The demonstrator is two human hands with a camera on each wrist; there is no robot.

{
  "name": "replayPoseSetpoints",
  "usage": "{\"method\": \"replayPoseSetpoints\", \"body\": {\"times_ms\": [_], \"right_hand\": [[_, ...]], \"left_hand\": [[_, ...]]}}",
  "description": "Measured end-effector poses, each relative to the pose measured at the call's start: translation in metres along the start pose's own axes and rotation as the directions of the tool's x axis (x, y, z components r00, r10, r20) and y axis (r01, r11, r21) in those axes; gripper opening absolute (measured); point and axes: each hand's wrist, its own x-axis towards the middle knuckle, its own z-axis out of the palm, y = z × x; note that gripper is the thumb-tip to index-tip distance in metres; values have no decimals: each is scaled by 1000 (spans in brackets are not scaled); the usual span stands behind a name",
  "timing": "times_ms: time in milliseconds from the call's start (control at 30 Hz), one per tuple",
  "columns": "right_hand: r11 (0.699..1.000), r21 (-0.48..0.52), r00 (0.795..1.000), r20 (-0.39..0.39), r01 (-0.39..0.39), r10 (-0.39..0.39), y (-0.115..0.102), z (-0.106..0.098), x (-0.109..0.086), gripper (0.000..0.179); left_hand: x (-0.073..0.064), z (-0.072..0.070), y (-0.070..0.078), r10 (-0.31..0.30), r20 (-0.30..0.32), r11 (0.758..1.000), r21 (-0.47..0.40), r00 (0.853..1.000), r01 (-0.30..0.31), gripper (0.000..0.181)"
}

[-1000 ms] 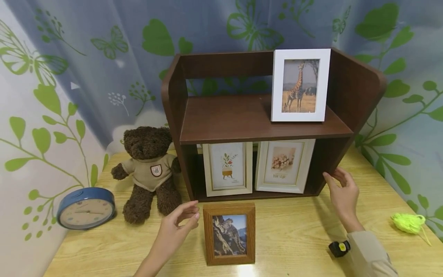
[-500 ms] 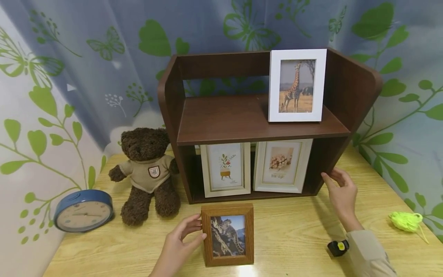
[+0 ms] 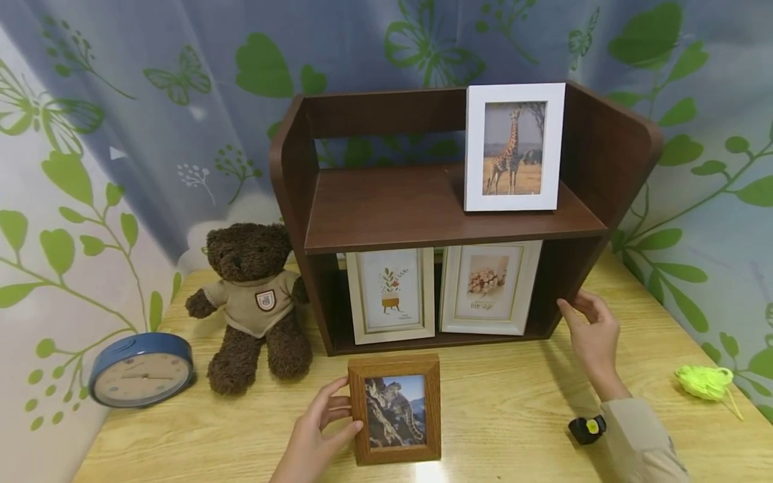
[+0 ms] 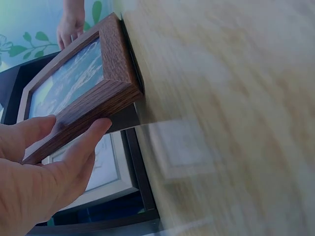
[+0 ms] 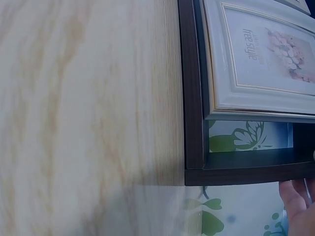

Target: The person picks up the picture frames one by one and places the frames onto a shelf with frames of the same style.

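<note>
A brown wooden picture frame point(image 3: 395, 410) with a leopard photo stands upright on the table in front of the shelf. My left hand point(image 3: 320, 429) grips its left edge, thumb at the front and fingers behind; the left wrist view shows the thumb and a finger on either side of the frame point(image 4: 93, 98). At the right, my right hand point(image 3: 592, 339) holds the lower right side panel of the dark brown desktop shelf point(image 3: 386, 201), thumb at the front edge. In the right wrist view, fingers point(image 5: 294, 199) lie against the panel's outer face.
A white giraffe picture frame point(image 3: 513, 149) stands on the upper shelf; two cream picture frames point(image 3: 392, 295) fill the lower one. A teddy bear point(image 3: 253, 302) and a blue clock point(image 3: 141, 369) stand left. Yellow-green yarn point(image 3: 703, 382) and a small black object point(image 3: 586, 429) lie right.
My left hand has moved right to the wooden picture frame and taken hold of its left edge. The right hand stays at the shelf's side. The head view has shifted slightly.
</note>
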Motion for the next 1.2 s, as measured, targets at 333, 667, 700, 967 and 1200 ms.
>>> {"method": "replayPoseSetpoints", "body": {"times_ms": [333,667,700,967,1200], "right_hand": [[1000,0,1000,6,-8,8,-3,0,1,20],[999,41,1000,24,-3,2,-32,0,-7,17],[999,42,1000,26,-5,4,-32,0,-8,17],[1000,13,999,23,-28,27,-36,0,-10,17],[1000,19,1000,20,-17,17,-35,1,-10,17]], "left_hand": [[2,0,-5,-8,40,1000,-13,999,9,67],[2,0,-4,-67,101,989,-123,993,79,70],[2,0,-4,-66,102,989,-127,993,78,70],[2,-1,-6,-73,99,984,-157,992,88,69],[3,-1,-9,-103,95,962,-242,990,123,71]]}}
